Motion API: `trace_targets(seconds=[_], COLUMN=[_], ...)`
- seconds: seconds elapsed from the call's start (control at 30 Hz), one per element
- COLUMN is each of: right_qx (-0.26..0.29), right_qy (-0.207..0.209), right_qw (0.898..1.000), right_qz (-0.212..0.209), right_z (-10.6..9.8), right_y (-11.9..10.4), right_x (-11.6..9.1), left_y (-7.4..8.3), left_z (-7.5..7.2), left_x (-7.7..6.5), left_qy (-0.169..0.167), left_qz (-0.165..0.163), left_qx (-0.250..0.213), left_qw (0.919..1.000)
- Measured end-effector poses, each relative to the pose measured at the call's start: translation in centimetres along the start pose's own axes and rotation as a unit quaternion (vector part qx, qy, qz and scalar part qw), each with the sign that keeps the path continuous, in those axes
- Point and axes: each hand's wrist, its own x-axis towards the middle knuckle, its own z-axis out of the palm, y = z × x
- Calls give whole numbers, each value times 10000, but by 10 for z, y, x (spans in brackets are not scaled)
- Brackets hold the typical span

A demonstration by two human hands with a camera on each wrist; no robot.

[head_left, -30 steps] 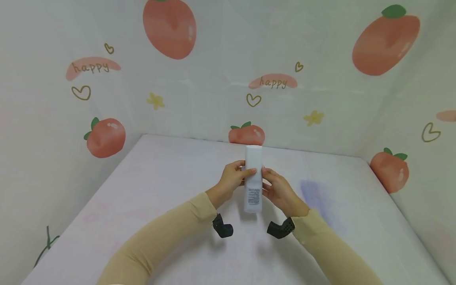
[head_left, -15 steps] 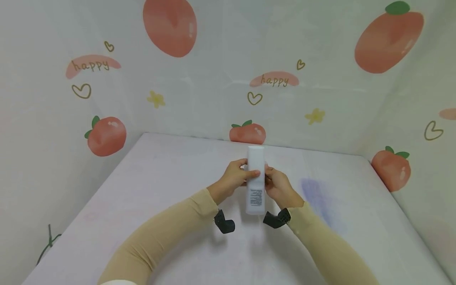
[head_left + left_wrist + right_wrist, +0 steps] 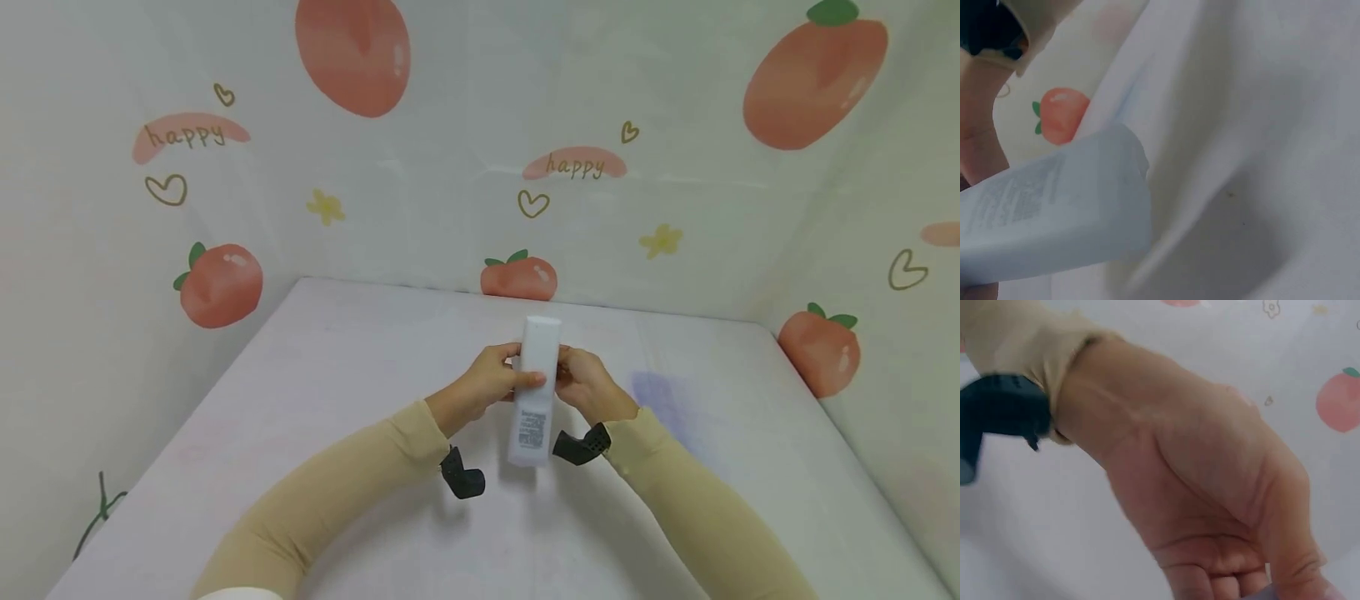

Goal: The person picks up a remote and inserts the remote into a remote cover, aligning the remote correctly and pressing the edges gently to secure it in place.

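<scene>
A long, narrow white case [image 3: 542, 348] with rounded edges is held up off the table in the middle of the head view. A block of small dark print marks its lower part, and its bottom end leans a little left. My left hand [image 3: 491, 379] grips it from the left, thumb across the near face and fingers behind. At its right edge, my right hand [image 3: 591, 385] has curled fingers, their tips hidden behind the case. In the right wrist view, the right thumb and fingers pinch a greyish-purple edge [image 3: 1265, 594]. The left wrist view shows the case's blunt end [image 3: 1125, 194] close up.
A white cloth covers the table [image 3: 337, 517], with a faint purple stain [image 3: 663, 408] on the right. Printed curtains [image 3: 435, 125] stand behind and at both sides. A green cord [image 3: 101, 512] hangs at the left edge. Black wrist mounts [image 3: 461, 475] stick out below both cuffs.
The case has come down slightly and tilted, its top shifting right and its bottom left. My right hand has moved up along its edge, and its fingers have gone further behind.
</scene>
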Motion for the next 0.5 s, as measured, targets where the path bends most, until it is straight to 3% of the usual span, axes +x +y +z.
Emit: trace_targets(seconds=[0.1,0.33,0.5], right_qx=[-483,-1553,-2226], right_qy=[-240,-524,-813], right_qw=[9985,9842,9689], right_qz=[-14,-677,-709], right_z=[-1,-1,-7], right_y=[5,15,15], right_x=[-5,-20,-23], left_y=[-3,-4,-6], left_z=[-2,-5,-1], left_x=[0,3,2], left_qy=[86,392,255], left_qz=[2,381,547], left_qx=[-205,-753,-257], left_qw=[9998,9957,9978])
